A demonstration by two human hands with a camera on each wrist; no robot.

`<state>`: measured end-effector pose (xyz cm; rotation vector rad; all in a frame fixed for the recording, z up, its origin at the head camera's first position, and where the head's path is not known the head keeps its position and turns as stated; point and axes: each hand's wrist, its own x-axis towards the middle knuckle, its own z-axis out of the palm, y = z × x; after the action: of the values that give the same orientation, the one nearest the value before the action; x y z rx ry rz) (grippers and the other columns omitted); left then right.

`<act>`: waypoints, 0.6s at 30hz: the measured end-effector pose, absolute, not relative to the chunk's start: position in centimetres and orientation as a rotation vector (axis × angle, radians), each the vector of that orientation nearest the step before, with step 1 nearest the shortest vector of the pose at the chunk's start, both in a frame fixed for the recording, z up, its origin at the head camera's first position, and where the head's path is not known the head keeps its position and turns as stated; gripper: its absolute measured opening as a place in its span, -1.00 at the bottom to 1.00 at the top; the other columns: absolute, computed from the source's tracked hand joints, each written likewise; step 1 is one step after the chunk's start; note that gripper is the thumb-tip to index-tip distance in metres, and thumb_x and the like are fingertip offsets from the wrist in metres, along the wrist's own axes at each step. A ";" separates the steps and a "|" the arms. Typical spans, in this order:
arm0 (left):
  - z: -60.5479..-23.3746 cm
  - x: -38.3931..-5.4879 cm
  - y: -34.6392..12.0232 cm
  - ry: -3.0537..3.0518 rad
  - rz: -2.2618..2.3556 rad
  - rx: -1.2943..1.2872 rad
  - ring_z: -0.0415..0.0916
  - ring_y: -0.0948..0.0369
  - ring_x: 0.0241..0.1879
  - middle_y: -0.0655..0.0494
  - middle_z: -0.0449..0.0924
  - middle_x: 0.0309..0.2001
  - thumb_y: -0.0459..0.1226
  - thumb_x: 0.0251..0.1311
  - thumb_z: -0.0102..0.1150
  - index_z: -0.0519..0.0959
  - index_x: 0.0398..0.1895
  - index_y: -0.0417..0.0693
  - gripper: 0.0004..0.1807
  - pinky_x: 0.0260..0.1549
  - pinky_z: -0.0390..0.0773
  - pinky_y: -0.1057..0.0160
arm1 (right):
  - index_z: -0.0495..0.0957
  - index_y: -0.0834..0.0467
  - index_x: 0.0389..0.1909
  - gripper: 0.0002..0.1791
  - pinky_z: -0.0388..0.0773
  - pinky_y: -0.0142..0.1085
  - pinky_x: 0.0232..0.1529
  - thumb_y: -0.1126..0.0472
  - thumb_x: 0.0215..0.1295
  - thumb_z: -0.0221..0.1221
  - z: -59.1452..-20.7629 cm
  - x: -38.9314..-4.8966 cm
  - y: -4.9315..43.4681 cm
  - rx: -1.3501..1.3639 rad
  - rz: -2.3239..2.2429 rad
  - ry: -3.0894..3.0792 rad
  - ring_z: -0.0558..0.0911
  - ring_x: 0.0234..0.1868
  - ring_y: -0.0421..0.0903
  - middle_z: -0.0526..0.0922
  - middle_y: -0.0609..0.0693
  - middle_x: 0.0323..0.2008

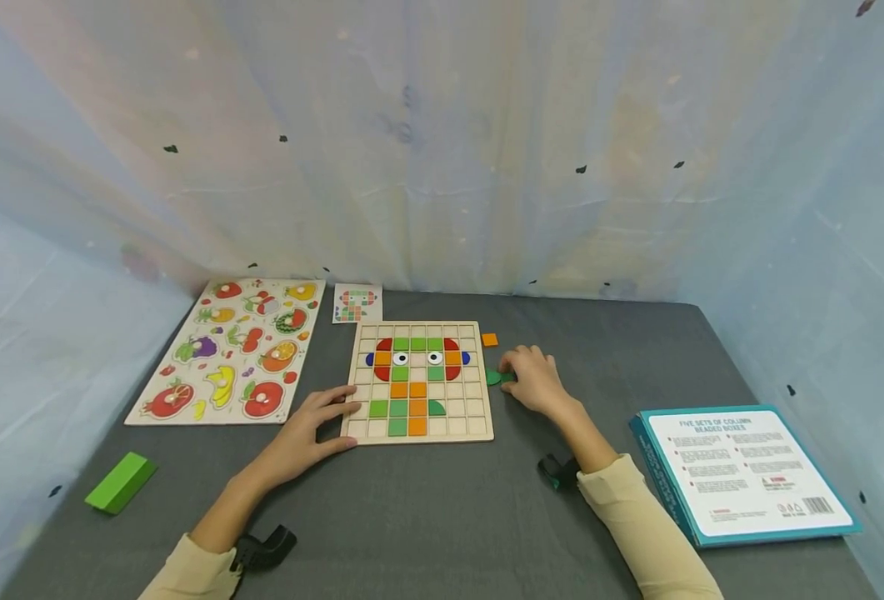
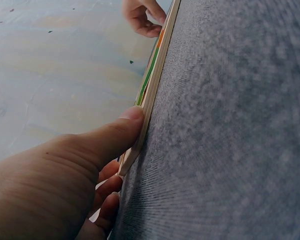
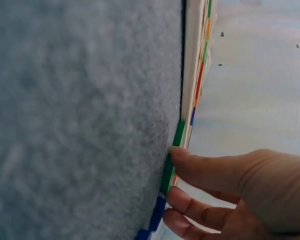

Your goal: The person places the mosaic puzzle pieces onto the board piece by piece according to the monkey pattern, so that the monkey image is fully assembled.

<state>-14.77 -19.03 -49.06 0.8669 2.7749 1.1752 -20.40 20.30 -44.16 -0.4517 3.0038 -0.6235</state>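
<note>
My left hand (image 1: 302, 442) grips the lower left corner of a square wooden puzzle board (image 1: 474, 427), thumb on the near edge and fingers along the left side. Coloured tiles on the board's grid form a figure with two eye tiles (image 1: 435, 358) and an orange column (image 1: 417, 407). To the right of the board, my right hand (image 1: 535, 379) pinches a small green tile (image 3: 167, 172) lying low at the cloth. Beside it, close to the board's edge, lies a rounded green tile (image 1: 492, 377). Blue tiles (image 3: 157, 212) show below the fingers in the right wrist view.
An orange tile (image 1: 490, 340) lies right of the board. Behind it is a pattern card (image 1: 357, 303). A fruit puzzle board (image 1: 224, 350) and a green block (image 1: 121, 482) are on the left, a teal-edged box (image 1: 749, 475) on the right. Plastic sheeting (image 1: 442, 167) surrounds the grey cloth-covered table.
</note>
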 end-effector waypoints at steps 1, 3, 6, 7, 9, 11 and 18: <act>-49.0 -14.8 -19.0 2.774 1.178 0.863 0.23 -0.02 0.33 -0.05 0.27 0.43 -0.11 0.15 0.43 0.52 0.31 -0.10 -0.35 0.17 0.35 -0.20 | 0.68 0.18 -0.16 -0.76 0.26 -0.06 -0.17 0.29 0.15 0.44 -44.1 -20.5 20.2 -0.448 -0.618 3.003 0.42 -0.20 0.04 0.57 0.07 -0.25; -49.0 -14.8 -19.0 2.778 1.174 0.862 0.23 -0.03 0.33 -0.05 0.27 0.43 -0.10 0.15 0.43 0.52 0.31 -0.11 -0.35 0.18 0.35 -0.20 | 0.68 0.19 -0.17 -0.76 0.22 -0.09 -0.20 0.29 0.14 0.45 -44.0 -20.7 20.1 -0.434 -0.606 2.994 0.40 -0.23 0.02 0.56 0.06 -0.30; -49.0 -14.8 -19.0 2.775 1.174 0.861 0.23 -0.03 0.33 -0.06 0.27 0.43 -0.11 0.16 0.43 0.52 0.31 -0.12 -0.35 0.17 0.35 -0.21 | 0.67 0.21 -0.14 -0.72 0.18 -0.12 -0.22 0.25 0.14 0.45 -43.9 -20.8 20.1 -0.396 -0.591 2.980 0.38 -0.26 0.00 0.55 0.04 -0.35; -49.0 -14.8 -19.0 2.775 1.175 0.864 0.23 -0.03 0.33 -0.06 0.27 0.43 -0.11 0.16 0.43 0.52 0.31 -0.12 -0.35 0.17 0.35 -0.21 | 0.67 0.21 -0.14 -0.71 0.17 -0.13 -0.22 0.24 0.14 0.46 -43.8 -20.9 20.2 -0.385 -0.589 2.977 0.37 -0.27 0.00 0.54 0.04 -0.37; -49.1 -14.8 -19.0 2.783 1.166 0.874 0.23 -0.04 0.32 -0.08 0.27 0.43 -0.11 0.16 0.43 0.52 0.31 -0.14 -0.35 0.15 0.36 -0.22 | 0.66 0.21 -0.16 -0.71 0.16 -0.13 -0.22 0.23 0.13 0.47 -43.9 -21.0 20.2 -0.376 -0.590 2.978 0.36 -0.29 -0.01 0.52 0.03 -0.39; -49.2 -14.8 -19.1 2.780 1.166 0.871 0.23 -0.03 0.32 -0.08 0.27 0.43 -0.12 0.16 0.43 0.52 0.31 -0.13 -0.35 0.15 0.36 -0.21 | 0.66 0.21 -0.19 -0.73 0.17 -0.14 -0.22 0.25 0.11 0.47 -43.9 -20.9 20.3 -0.388 -0.624 2.983 0.37 -0.31 -0.03 0.52 0.02 -0.40; -49.0 -14.7 -19.1 2.775 1.173 0.866 0.22 -0.02 0.34 -0.06 0.26 0.44 -0.10 0.15 0.43 0.52 0.32 -0.11 -0.34 0.17 0.35 -0.21 | 0.63 0.28 -0.17 -0.84 0.44 -0.19 -0.32 0.43 0.23 0.32 -43.1 -20.7 18.6 -0.577 -0.992 2.950 0.48 -0.41 -0.09 0.57 0.02 -0.40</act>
<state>-14.73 -19.10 -49.00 0.8657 2.7753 1.1731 -20.71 18.60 -43.14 -0.5765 2.9497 -0.9918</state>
